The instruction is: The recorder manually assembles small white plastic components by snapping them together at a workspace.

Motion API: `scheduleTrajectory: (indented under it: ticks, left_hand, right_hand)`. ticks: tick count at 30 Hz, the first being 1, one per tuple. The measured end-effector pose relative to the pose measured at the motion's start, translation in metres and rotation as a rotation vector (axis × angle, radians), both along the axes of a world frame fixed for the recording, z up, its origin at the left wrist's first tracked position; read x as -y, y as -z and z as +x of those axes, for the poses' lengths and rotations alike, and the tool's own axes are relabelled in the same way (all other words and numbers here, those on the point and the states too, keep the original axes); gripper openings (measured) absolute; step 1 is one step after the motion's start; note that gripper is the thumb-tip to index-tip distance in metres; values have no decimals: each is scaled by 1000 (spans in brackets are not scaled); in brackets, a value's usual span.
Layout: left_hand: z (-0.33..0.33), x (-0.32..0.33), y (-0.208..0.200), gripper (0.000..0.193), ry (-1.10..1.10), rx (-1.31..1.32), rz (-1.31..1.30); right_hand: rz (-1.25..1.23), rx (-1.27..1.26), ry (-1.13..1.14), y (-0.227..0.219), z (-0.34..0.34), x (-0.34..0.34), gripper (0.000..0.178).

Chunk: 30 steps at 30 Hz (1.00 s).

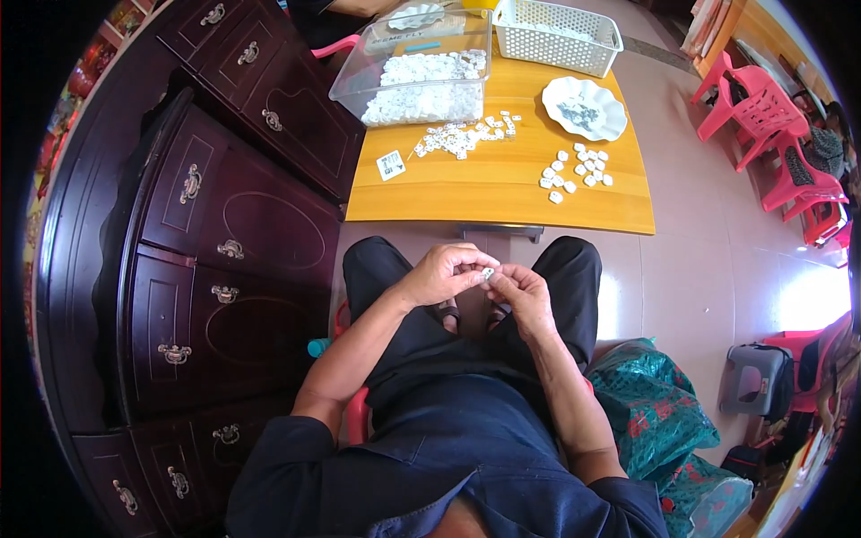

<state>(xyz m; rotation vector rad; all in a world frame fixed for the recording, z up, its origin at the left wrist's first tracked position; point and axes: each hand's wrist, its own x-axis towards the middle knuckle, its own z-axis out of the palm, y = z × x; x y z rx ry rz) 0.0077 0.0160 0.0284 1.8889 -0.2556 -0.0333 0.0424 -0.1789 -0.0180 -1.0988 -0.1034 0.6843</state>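
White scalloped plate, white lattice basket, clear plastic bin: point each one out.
White scalloped plate [610,121]: head view, on its right rim.
White lattice basket [556,45]: head view, on its near side wall.
Clear plastic bin [354,76]: head view, on its left wall.

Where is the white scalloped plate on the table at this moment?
In the head view, the white scalloped plate lies on the far right part of the orange table, just below the white basket and above a small group of white pieces.

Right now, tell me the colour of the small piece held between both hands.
White, best seen in the head view: the small piece pinched between left hand and right hand.
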Motion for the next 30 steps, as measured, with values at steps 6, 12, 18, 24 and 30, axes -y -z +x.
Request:
scheduleTrajectory:
  ticks: [6, 12, 18, 24, 30]
  left_hand:
    - [1, 10, -16, 46, -52, 29, 252]
    - [0, 33, -14, 46, -239, 361, 634]
    - [2, 35, -10, 30, -204, 308, 570]
    - [4, 31, -10, 31, -145, 285, 552]
    - [5, 32, -8, 28, -137, 310, 558]
  right_hand:
    - [51, -132, -19, 2, 0, 1, 14]
    - [117, -211, 49, 7, 0, -1, 14]
    - [198, -325, 62, 5, 3, 3, 18]
    - [210, -350, 40, 5, 4, 5, 21]
    - [174, -293, 109, 8, -2, 0, 20]
